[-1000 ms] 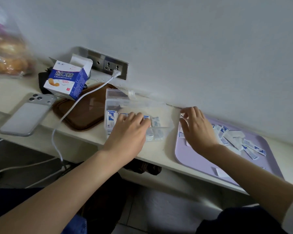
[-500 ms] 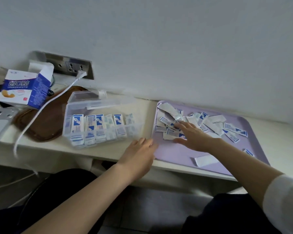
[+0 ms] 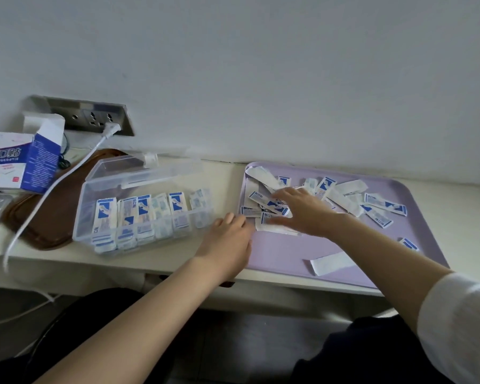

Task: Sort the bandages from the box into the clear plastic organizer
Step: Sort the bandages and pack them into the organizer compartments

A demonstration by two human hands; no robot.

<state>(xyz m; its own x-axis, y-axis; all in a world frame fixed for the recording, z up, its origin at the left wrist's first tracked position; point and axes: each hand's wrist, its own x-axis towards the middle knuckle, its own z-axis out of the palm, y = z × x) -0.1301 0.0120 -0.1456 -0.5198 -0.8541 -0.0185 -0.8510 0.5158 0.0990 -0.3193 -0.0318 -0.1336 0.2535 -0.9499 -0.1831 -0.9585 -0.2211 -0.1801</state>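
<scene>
A purple tray (image 3: 288, 253) lies on the pale surface (image 3: 227, 173) against the wall. Loose bandages (image 3: 344, 195) in blue-and-white wrappers are heaped over the tray's back half, and one white strip (image 3: 331, 263) lies alone near its front edge. The right hand (image 3: 305, 212) lies flat on the left end of the heap, fingers straight and slightly spread, pressing on the wrappers. The left hand (image 3: 227, 245) sits at the tray's left edge with fingers loosely bent and close together; its fingertips are hidden, so whether they touch the tray cannot be told.

Just left of the tray stands the clear plastic organizer (image 3: 117, 187), lid tipped back, with packed bandages (image 3: 128, 217) upright in its row of compartments. Further left of the tray are a brown mat (image 3: 53, 217), a white cable (image 3: 53, 187) running to a wall socket (image 3: 94, 117), and the opened blue-and-white box (image 3: 20, 164).
</scene>
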